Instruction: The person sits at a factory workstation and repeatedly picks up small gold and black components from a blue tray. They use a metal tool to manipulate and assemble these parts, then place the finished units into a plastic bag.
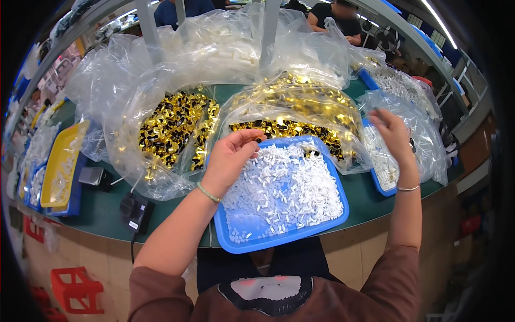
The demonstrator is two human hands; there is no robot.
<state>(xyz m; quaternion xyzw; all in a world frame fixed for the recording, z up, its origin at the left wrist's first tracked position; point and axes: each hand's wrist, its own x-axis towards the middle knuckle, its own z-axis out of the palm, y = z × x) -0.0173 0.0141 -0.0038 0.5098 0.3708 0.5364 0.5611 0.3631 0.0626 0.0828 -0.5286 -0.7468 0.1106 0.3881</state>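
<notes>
Green bench (102, 212) up close: blue tray (330, 214) of small white pieces (284, 188) overhangs its front edge and a nudge could tip it. Left hand (230, 155) pinches a dark bit above the tray. Right hand (391, 131) hovers half-closed over a farther bag (424, 123); what it grips, I cannot tell.

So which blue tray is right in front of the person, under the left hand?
The big blue tray heaped with small white pieces. The left hand hovers over its far corner. The other blue tray, under the right hand, sits inside a clear bag.

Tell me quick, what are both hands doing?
Left hand: fingers pinched on a small dark piece above the blue tray.
Right hand: raised over a clear bag; hold cannot be told.
</notes>
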